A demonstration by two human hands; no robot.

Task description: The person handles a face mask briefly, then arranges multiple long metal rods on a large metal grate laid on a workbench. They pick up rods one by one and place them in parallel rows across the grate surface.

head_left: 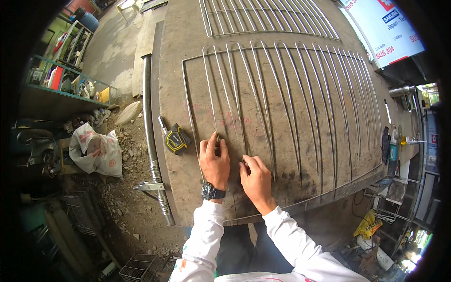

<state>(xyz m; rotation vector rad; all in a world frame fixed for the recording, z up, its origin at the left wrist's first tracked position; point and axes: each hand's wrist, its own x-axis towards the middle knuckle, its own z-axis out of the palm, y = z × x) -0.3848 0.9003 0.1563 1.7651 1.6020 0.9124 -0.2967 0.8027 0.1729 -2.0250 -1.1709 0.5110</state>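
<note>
On the worn wooden table [181, 94] lies a frame of thin metal rod [189, 103] with a row of U-shaped bent rods laid across it, their rounded ends at the far side. My left hand [214, 164], a dark watch on its wrist, pinches the leftmost bent rod [210, 84] near its lower part. Just right of it, my right hand [256, 181] has its thumb and fingertips closed on a rod leg of the same group; which bend that leg belongs to is hard to tell. To the left of my left hand rests a black-and-yellow tape measure [175, 141].
A similar metal rack [263, 14] lies at the far side. Along the left edge runs a long pipe with a clamp [151, 186]. A teal power tool [393, 152] sits at the right edge. Left of the table, a white plastic bag [96, 150] lies on rubble.
</note>
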